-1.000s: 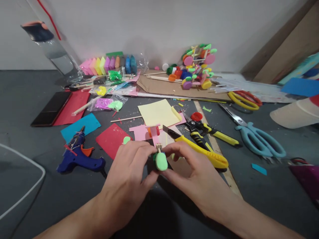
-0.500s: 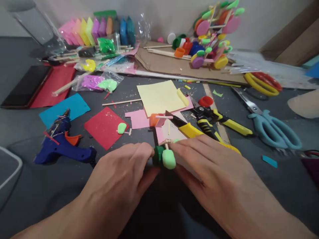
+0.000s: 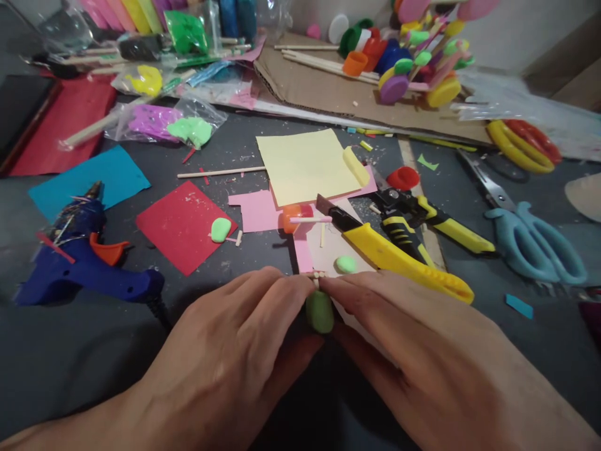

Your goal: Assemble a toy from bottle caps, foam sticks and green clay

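The left hand (image 3: 230,329) and right hand (image 3: 408,338) are both curled nearly closed. Just beyond the right one lies the knife (image 3: 399,260), blade (image 3: 335,214) bared: a careless reach could cut. Green clay (image 3: 320,312), held between them (soft, I'd guess), might dent under hard squeezing or twist off its stick (image 3: 316,284).

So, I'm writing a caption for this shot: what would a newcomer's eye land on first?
Probably the left hand and right hand, close together at the lower centre with a small green piece between their fingertips. The bright yellow utility knife lying just beyond the right hand would likely come next, then the dark blue glue gun at the left.
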Demonstrator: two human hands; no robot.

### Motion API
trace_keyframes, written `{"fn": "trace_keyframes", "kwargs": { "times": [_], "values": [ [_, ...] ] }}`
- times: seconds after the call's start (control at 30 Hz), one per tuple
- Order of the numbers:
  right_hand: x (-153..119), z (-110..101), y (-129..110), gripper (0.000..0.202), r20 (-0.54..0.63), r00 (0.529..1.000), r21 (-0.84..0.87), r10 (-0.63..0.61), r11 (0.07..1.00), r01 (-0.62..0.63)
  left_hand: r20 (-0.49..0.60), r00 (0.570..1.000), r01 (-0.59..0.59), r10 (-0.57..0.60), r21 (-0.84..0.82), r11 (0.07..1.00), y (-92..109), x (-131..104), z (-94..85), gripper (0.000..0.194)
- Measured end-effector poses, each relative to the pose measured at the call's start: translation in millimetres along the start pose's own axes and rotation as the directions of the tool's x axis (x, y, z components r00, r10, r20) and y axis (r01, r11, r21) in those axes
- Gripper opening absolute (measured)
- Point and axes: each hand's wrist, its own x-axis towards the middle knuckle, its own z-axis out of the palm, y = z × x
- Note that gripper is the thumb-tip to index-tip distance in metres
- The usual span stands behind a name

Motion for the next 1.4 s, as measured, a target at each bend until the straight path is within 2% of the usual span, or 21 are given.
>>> {"fn": "trace_keyframes", "kwargs": {
  "times": [0.13,0.3,0.37,0.47,0.6,0.7,0.93,1.17,1.4],
  "values": [
    [-1,-3,-1,0.021,0.006,0.999,0.03,0.048,0.998,-0.048,0.015,1.0,0.003,-0.002,-0.033,0.999,-2,-1,1.5,0.02],
    [-1,-7,-3,0.011,0.058,0.993,0.047,0.105,0.993,-0.107,0.031,0.999,0.031,-0.029,-0.066,0.997,-1,0,0.1,0.009],
    [0,-7,-3,0.009,0.059,0.992,0.073,0.108,0.991,-0.112,0.026,0.999,0.039,-0.038,-0.07,0.997,-1,0,-0.2,0.013],
    [2,-6,-3,0.013,0.069,0.992,0.086,0.105,0.99,-0.111,0.023,0.999,0.035,-0.033,-0.074,0.997,-1,0,0.1,0.02],
    [3,-5,-2,0.016,0.064,0.992,0.091,0.105,0.99,-0.111,0.016,1.0,0.02,-0.02,-0.052,0.998,-1,0,1.2,0.013],
    [4,-5,-1,0.021,0.076,0.992,0.103,0.102,0.989,-0.11,0.029,0.999,0.022,-0.021,-0.045,0.999,-1,0,1.0,0.015],
    [8,-7,-1,0.029,0.068,0.993,0.129,0.094,0.986,-0.102,0.05,0.996,0.081,-0.078,-0.074,0.994,0,1,-1.0,0.015],
    [3,-12,3,0.021,0.07,0.994,0.09,0.081,0.992,-0.087,0.029,0.993,0.119,-0.117,-0.069,0.991,-1,-1,-0.9,0.027],
    [5,-12,2,0.025,0.053,0.996,0.065,0.066,0.995,-0.069,0.044,0.994,0.105,-0.102,-0.08,0.991,0,0,-2.0,0.022]
  ]
}}
